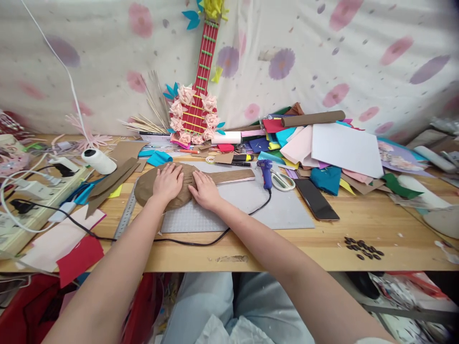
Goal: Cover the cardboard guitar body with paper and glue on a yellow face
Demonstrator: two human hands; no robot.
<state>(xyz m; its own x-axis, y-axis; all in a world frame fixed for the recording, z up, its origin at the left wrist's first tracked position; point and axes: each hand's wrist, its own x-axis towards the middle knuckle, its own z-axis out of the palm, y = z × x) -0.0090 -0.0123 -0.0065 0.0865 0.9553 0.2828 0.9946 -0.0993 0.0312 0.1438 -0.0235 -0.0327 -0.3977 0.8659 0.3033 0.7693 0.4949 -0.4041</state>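
Note:
A brown paper-covered guitar shape (145, 187) lies flat across the grey cutting mat (283, 210), its round body to the left and its neck pointing right. My left hand (168, 181) rests flat on the middle of the body, fingers stretched out. On the body's right part, near where the neck begins, my right hand (205, 189) lies with its fingers extended. Neither hand grips anything. To the right of the neck's end stands a purple glue gun (265, 174), with white-handled scissors (283, 181) beside it. A metal ruler (125, 215) lies partly under the body.
A red paper guitar with pink flowers (195, 112) leans on the curtain at the back. Coloured paper (344, 148) is piled right, near a black phone (317, 199) and dark beads (364, 248). A thread cone (98, 161) and power strip (39, 191) stand left; a black cable crosses the front.

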